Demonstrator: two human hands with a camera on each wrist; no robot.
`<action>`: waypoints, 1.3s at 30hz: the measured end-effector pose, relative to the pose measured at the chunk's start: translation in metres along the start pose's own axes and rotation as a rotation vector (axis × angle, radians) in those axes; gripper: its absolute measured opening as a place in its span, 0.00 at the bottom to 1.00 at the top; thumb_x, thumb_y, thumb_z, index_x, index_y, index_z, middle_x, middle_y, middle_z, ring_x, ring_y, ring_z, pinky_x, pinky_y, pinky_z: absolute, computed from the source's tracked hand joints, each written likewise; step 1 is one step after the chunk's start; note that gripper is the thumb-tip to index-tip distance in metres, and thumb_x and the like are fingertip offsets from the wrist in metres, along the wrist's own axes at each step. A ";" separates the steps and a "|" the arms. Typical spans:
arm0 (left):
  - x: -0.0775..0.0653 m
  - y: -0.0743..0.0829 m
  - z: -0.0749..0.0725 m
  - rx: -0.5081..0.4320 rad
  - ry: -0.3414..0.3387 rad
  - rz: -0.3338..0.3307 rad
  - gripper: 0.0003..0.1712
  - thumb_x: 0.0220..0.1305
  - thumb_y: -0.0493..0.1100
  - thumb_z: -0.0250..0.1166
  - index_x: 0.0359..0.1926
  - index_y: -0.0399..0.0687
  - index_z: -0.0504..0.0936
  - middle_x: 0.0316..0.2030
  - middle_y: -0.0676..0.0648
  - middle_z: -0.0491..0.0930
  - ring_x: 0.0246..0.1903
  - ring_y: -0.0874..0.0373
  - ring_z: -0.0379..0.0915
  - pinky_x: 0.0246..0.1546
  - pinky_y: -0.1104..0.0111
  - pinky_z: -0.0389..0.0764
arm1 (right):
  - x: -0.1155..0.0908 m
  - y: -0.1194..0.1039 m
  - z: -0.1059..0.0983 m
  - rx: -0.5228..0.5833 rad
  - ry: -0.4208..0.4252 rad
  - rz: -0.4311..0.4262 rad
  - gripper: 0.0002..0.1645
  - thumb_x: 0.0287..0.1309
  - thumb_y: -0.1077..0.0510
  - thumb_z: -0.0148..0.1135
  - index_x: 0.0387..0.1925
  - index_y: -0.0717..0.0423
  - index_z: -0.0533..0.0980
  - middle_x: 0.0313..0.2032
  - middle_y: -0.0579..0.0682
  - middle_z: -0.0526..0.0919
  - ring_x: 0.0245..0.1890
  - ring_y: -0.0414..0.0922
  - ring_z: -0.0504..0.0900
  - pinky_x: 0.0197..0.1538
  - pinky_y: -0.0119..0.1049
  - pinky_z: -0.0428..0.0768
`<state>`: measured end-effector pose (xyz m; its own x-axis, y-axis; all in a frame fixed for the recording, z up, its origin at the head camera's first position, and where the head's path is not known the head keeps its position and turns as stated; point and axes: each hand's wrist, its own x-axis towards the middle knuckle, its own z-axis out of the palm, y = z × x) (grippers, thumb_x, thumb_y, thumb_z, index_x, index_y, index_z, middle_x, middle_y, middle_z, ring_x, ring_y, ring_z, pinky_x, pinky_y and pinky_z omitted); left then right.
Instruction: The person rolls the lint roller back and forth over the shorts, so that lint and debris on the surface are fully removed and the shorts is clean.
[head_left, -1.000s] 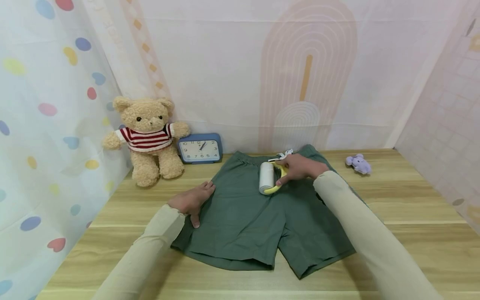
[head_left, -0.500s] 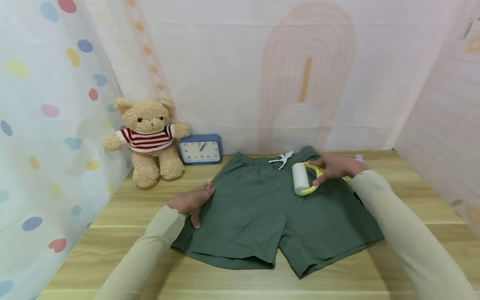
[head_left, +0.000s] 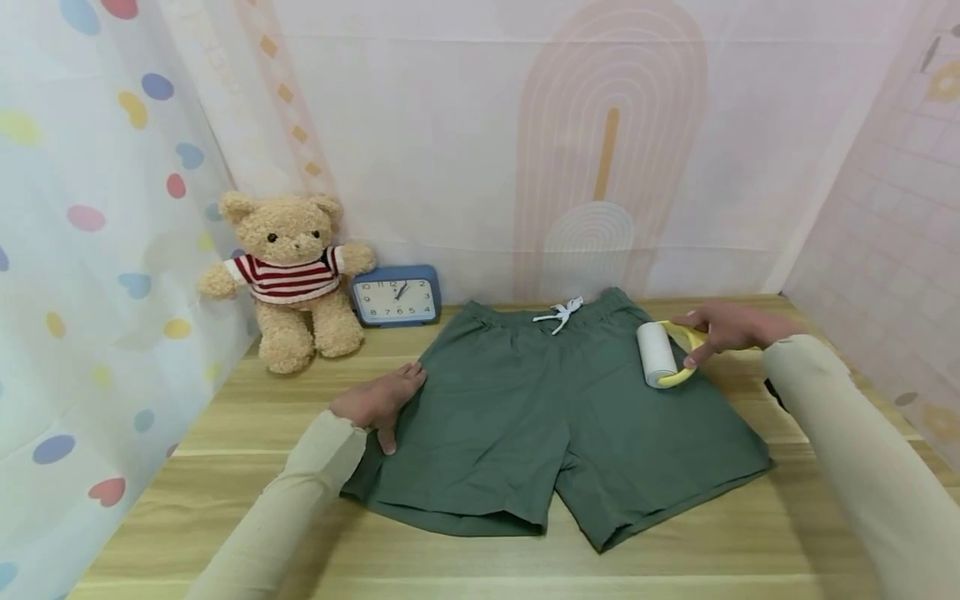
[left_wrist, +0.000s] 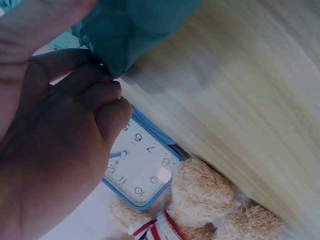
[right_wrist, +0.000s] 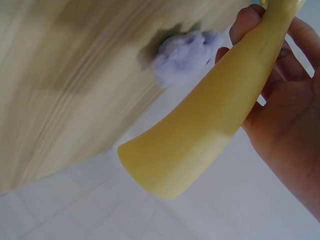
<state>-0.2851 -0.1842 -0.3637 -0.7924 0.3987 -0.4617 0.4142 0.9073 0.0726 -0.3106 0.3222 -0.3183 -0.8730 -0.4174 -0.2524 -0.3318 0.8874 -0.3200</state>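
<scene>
Dark green shorts (head_left: 495, 417) with a white drawstring bow (head_left: 562, 313) lie spread flat on the wooden table. My right hand (head_left: 731, 327) grips a lint roller (head_left: 657, 355) by its yellow frame; the white roll lies over the right side of the shorts below the waistband. The right wrist view shows the roller's yellow handle (right_wrist: 200, 120) jutting out past the fingers. On the left edge of the shorts rests my left hand (head_left: 381, 403), thumb spread from the fingers. Seen from the left wrist, that hand (left_wrist: 65, 125) has its fingertips at the green cloth (left_wrist: 130, 30).
A teddy bear (head_left: 288, 279) in a striped sweater sits at the back left, beside a blue clock (head_left: 396, 297). A small purple plush toy (right_wrist: 185, 55) lies on the table near the right hand. Fabric-covered walls (head_left: 450, 167) border the table behind and at the sides.
My right hand has moved the lint roller rightward across the shorts, from near the middle to the right side, uncovering the drawstring bow. The left hand stays on the left edge.
</scene>
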 end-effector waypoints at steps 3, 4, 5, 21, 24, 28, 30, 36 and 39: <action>0.000 -0.001 0.001 0.007 0.001 0.007 0.72 0.36 0.37 0.83 0.78 0.29 0.47 0.80 0.32 0.41 0.80 0.37 0.37 0.80 0.50 0.51 | -0.004 0.006 0.000 0.012 0.008 0.012 0.54 0.48 0.48 0.79 0.69 0.71 0.65 0.26 0.51 0.73 0.30 0.43 0.67 0.35 0.33 0.67; 0.000 -0.001 0.002 0.005 0.003 0.010 0.72 0.36 0.37 0.83 0.78 0.29 0.47 0.80 0.32 0.41 0.80 0.37 0.38 0.80 0.50 0.51 | -0.005 0.008 0.000 0.007 0.015 0.014 0.54 0.47 0.48 0.79 0.69 0.71 0.65 0.29 0.57 0.78 0.31 0.44 0.69 0.35 0.33 0.67; 0.000 -0.001 0.003 0.004 0.005 0.012 0.72 0.36 0.37 0.83 0.78 0.29 0.47 0.79 0.32 0.42 0.80 0.37 0.38 0.80 0.50 0.51 | -0.007 0.010 -0.001 0.010 0.021 0.014 0.54 0.47 0.48 0.79 0.69 0.71 0.65 0.35 0.66 0.81 0.32 0.45 0.70 0.35 0.34 0.67; 0.003 0.000 0.003 0.036 -0.006 -0.015 0.72 0.36 0.37 0.83 0.78 0.30 0.47 0.80 0.33 0.42 0.80 0.40 0.38 0.80 0.53 0.51 | -0.017 0.033 0.005 0.046 0.068 0.060 0.57 0.46 0.44 0.78 0.72 0.62 0.62 0.46 0.67 0.79 0.34 0.47 0.70 0.34 0.33 0.69; 0.001 0.001 0.002 0.028 0.001 -0.019 0.72 0.36 0.36 0.83 0.78 0.30 0.48 0.80 0.33 0.42 0.80 0.39 0.39 0.80 0.52 0.51 | -0.017 0.033 0.004 0.068 0.056 0.080 0.57 0.48 0.45 0.78 0.73 0.62 0.61 0.32 0.51 0.71 0.31 0.44 0.65 0.32 0.32 0.65; -0.001 0.000 0.002 0.033 0.005 -0.022 0.72 0.36 0.36 0.83 0.78 0.30 0.48 0.80 0.33 0.43 0.80 0.39 0.40 0.80 0.52 0.52 | -0.017 0.033 0.002 0.079 0.038 0.098 0.57 0.48 0.45 0.78 0.72 0.64 0.60 0.30 0.49 0.69 0.31 0.44 0.66 0.33 0.33 0.66; -0.002 0.000 0.003 0.033 0.003 -0.020 0.71 0.36 0.36 0.83 0.78 0.30 0.48 0.80 0.33 0.43 0.80 0.40 0.40 0.80 0.53 0.52 | -0.018 0.034 0.002 0.078 0.034 0.101 0.57 0.48 0.45 0.78 0.72 0.64 0.60 0.30 0.49 0.70 0.32 0.44 0.66 0.34 0.33 0.66; -0.001 0.001 0.004 0.043 -0.001 -0.026 0.70 0.38 0.36 0.82 0.78 0.32 0.48 0.80 0.34 0.43 0.80 0.41 0.39 0.80 0.53 0.51 | -0.021 0.038 0.002 0.046 0.043 0.088 0.55 0.48 0.45 0.78 0.72 0.63 0.61 0.27 0.47 0.67 0.28 0.42 0.64 0.31 0.31 0.65; -0.002 -0.001 0.005 0.034 -0.002 -0.041 0.70 0.39 0.37 0.82 0.79 0.33 0.47 0.80 0.35 0.42 0.81 0.41 0.39 0.80 0.53 0.51 | -0.020 0.037 0.001 0.046 0.031 0.089 0.55 0.49 0.45 0.77 0.72 0.63 0.61 0.28 0.48 0.69 0.27 0.42 0.64 0.31 0.32 0.65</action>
<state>-0.2816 -0.1864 -0.3672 -0.8084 0.3606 -0.4653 0.3960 0.9180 0.0235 -0.3053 0.3635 -0.3259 -0.9092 -0.3303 -0.2534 -0.2363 0.9106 -0.3392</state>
